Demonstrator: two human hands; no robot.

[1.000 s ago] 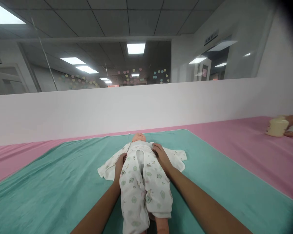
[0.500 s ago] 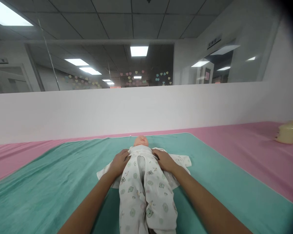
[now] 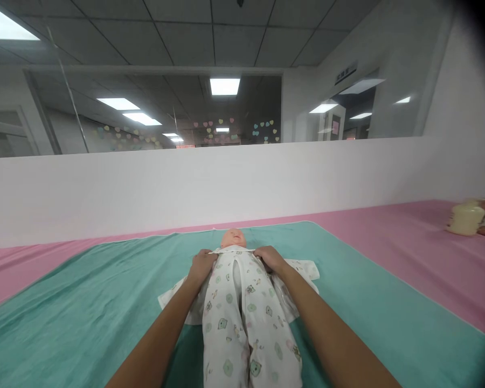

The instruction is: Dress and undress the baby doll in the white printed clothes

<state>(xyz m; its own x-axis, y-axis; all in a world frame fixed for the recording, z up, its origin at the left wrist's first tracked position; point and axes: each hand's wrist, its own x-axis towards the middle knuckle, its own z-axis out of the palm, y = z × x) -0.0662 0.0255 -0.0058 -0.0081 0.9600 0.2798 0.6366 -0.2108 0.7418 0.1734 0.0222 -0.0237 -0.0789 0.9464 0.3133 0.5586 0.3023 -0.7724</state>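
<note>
- Head view: baby doll lies lengthwise, head away, legs toward the person.
- Left hand and right hand are equally near, either side of the chest.
- Each grip: cannot tell if it pinches the white suit.

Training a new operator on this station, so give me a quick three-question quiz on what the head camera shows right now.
1. True or false: the left hand and the right hand both rest on the white printed baby suit, just below the head of the baby doll.
2. What is spread under the doll? A) a steel tray B) a teal towel C) a wooden board
3. Fill in the blank: the pale bottle rests on the ____ sheet, off to the right of the doll.

Key: 1. True 2. B 3. pink
</note>
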